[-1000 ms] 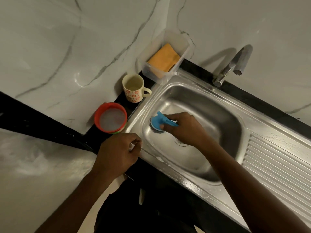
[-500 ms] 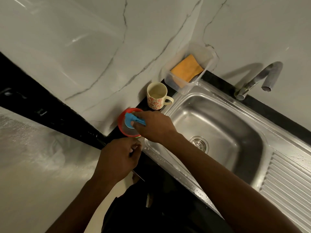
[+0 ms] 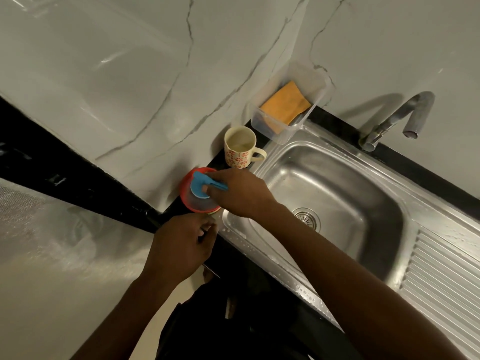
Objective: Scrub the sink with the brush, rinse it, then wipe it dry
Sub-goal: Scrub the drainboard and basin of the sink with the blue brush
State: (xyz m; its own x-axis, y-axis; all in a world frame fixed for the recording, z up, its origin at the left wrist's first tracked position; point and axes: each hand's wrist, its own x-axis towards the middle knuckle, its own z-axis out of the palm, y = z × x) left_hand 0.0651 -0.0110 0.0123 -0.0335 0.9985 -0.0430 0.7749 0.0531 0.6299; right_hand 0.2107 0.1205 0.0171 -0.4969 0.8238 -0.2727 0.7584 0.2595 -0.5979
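My right hand (image 3: 240, 193) grips a blue round brush (image 3: 201, 187) and holds it inside a red-rimmed tub (image 3: 187, 201) of pale cleaner that stands on the black counter left of the sink. The steel sink (image 3: 335, 188) lies to the right, its basin bare with the drain (image 3: 306, 218) showing and water drops on its front rim. My left hand (image 3: 181, 245) is curled into a fist at the counter's front edge, just below the tub; I cannot tell whether something thin is pinched in it.
A patterned mug (image 3: 240, 148) stands behind the tub. A clear plastic box (image 3: 315, 81) with an orange cloth (image 3: 285, 105) leans at the sink's back left corner. The tap (image 3: 397, 118) rises at the back; the ribbed drainboard (image 3: 441, 276) lies to the right. Marble walls close in behind.
My right hand lifted the brush out of the sink basin and carried it left into the red tub, where it has stayed. The view shifted left.
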